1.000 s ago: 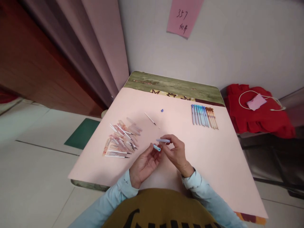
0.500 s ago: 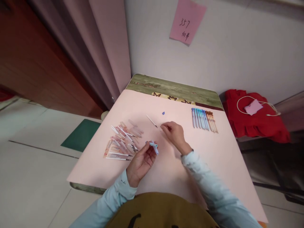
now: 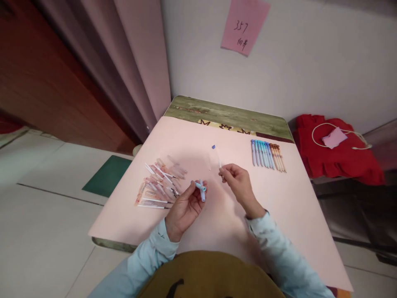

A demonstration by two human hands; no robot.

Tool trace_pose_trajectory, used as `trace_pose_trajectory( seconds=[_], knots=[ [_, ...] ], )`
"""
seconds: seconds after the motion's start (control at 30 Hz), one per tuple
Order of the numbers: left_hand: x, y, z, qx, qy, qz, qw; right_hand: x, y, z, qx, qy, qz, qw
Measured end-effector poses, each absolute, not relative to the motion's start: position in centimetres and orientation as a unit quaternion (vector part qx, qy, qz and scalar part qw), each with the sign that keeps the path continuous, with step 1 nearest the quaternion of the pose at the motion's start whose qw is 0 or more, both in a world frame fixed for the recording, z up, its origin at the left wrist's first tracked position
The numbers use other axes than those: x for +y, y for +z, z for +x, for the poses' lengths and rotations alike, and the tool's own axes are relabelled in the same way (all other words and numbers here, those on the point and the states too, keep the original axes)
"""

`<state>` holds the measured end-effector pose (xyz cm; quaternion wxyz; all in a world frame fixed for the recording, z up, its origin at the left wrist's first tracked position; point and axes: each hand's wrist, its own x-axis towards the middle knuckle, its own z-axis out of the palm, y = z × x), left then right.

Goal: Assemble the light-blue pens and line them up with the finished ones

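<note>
My left hand (image 3: pixel 186 207) is closed on two light blue pen barrel pieces (image 3: pixel 201 188), held above the pink sheet (image 3: pixel 279 207) that covers the table. My right hand (image 3: pixel 237 182) pinches a thin white pen refill (image 3: pixel 218 159) that points up and away from me. A small blue cap (image 3: pixel 213 147) lies on the sheet just beyond the refill's far end. A heap of pink pen parts and refills (image 3: pixel 159 184) lies left of my left hand. A row of assembled blue and orange pens (image 3: pixel 267 154) lies at the back right.
The table's green wooden edge (image 3: pixel 229 114) shows past the sheet, against a grey wall with a pink note (image 3: pixel 245 25). A red cloth (image 3: pixel 338 153) with a white cable lies on a seat to the right. A curtain (image 3: pixel 136 62) hangs at the left.
My right hand let its barrel piece go to my left hand, reached forward, picked the refill up off the sheet and drew back towards me with it.
</note>
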<state>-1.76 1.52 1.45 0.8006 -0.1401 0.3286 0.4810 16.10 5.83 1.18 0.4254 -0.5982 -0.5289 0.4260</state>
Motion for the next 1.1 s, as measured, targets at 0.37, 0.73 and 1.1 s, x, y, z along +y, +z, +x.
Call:
trace_pose_trajectory(
  seconds=[0.37, 0.73, 1.1],
  knots=[
    [1.6, 1.5, 1.2, 0.357, 0.449, -0.139, 0.807, -3.6, 3.9, 17.3, -0.458, 0.442, -0.532, 0.559],
    [1.1, 1.0, 1.0, 0.361, 0.474, -0.127, 0.793, -3.4, 3.9, 16.0, -0.709, 0.186, -0.465, 0.496],
    [1.0, 0.6, 0.8, 0.365, 0.48, -0.142, 0.785, -3.3, 2.3, 15.1, -0.756, 0.051, -0.5, 0.419]
  ],
)
